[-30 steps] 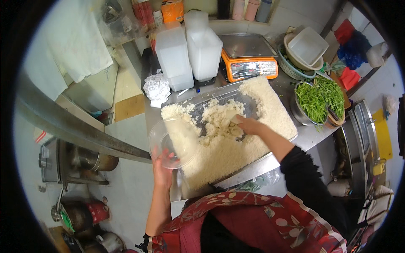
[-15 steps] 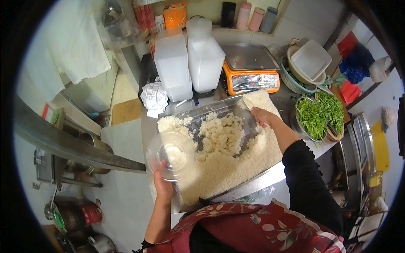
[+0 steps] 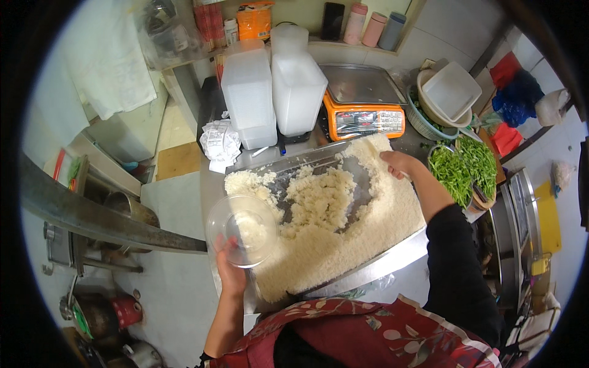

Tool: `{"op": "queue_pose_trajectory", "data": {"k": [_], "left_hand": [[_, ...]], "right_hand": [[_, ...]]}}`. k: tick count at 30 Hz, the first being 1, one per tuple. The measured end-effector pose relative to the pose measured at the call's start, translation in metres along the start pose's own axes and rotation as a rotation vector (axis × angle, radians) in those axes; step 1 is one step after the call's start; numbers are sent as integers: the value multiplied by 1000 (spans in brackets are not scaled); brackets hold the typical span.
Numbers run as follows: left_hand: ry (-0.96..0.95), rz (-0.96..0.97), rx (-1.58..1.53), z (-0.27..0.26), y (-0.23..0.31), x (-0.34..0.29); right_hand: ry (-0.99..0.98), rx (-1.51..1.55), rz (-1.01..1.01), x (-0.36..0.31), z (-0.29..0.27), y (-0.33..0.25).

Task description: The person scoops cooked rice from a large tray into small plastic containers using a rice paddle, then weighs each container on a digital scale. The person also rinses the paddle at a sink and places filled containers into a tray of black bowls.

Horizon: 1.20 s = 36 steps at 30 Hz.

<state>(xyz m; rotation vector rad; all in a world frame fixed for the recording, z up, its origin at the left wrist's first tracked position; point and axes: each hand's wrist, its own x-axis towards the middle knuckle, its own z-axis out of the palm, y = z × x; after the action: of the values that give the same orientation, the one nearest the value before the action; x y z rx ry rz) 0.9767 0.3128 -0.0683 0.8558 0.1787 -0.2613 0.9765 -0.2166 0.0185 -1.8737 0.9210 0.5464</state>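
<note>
- Behind the tray (image 3: 363, 175) stand stacked white containers (image 3: 246, 92) and an orange scale (image 3: 334, 119), walling off its far side.
- Crumpled paper (image 3: 219, 146) lies at the far left corner; chopped greens (image 3: 451, 175) and nested basins (image 3: 453, 92) crowd the right.
- A metal post (image 3: 110, 199) cuts in from the left, its visible end near the bowl.
- The left hand's grip (image 3: 228, 260) is closed on the clear bowl (image 3: 215, 228), which holds some rice above the tray's left end.
- The right hand's grip (image 3: 399, 164) is closed on a pale tool (image 3: 385, 149) at the tray's far right corner; the tool blends into the rice (image 3: 319, 199), and its shape is hard to make out.
- The tray's near left corner is covered by rice, and the apron (image 3: 380, 334) hides some of the surface (image 3: 392, 260).
- A shiny strip of surface shows along the tray's near edge; room beside its right edge narrows toward the greens.
</note>
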Motion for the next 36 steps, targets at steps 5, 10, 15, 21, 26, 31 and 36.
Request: {"op": "queue_pose_trajectory", "data": {"k": [5,10,15,21,26,31,36], "left_hand": [[29,-6,7,10,6,-9],[91,-10,27,4,5,-11],[76,-21,63,9,1,-3],[66,-6,207,-7,16,7],[89,23,310,17,52,8],[-62,593,1149,74,50,49],[-269,891,1574,125,2,81]], "right_hand": [[-12,-253,-34,38,25,-1],[-16,-378,-147,31,65,3],[92,-969,-646,51,140,75],[-68,-345,-196,-79,90,-5],[-102,-100,-134,-75,50,31],[-269,-189,-4,-117,68,43],[-336,154,-104,-99,125,54]]}}
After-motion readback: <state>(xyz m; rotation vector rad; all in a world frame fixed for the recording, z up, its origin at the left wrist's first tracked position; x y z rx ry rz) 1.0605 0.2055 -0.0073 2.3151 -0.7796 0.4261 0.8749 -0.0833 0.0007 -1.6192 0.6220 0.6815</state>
